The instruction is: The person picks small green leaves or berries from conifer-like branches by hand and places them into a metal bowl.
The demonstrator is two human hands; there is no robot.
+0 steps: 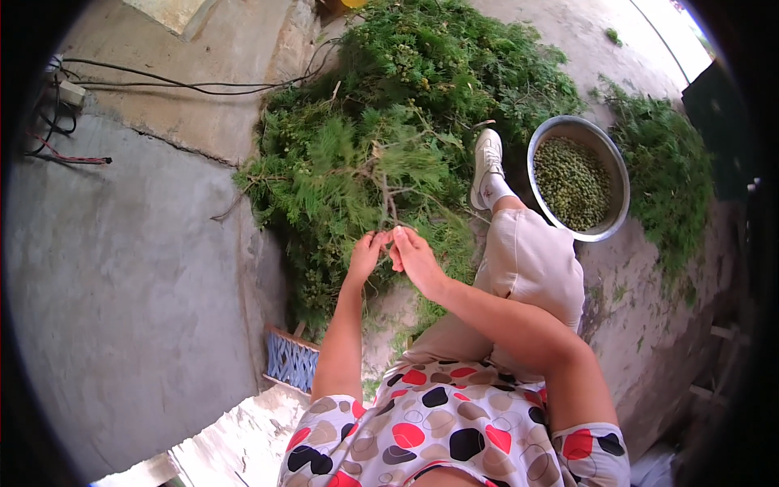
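My left hand (pixel 367 256) and my right hand (pixel 415 260) meet close together, both closed round the woody stem end of a leafy evergreen branch (pixel 386 195). The branch points away from me, and its feathery green tips look blurred against the greenery behind. Beyond and around my hands spreads a large heap of cut evergreen branches (pixel 454 61), some bearing small pale green cones. To the right stands a round metal basin (pixel 621 174) holding many small green cones (pixel 572 183). My fingertips partly hide the stem.
My shoe (pixel 487 162) rests between heap and basin. More cut greenery (pixel 661 162) lies right of the basin. A low stool with woven blue strapping (pixel 292 361) stands beside my left forearm. Black cables (pixel 187 85) cross the concrete (pixel 146 268) at left.
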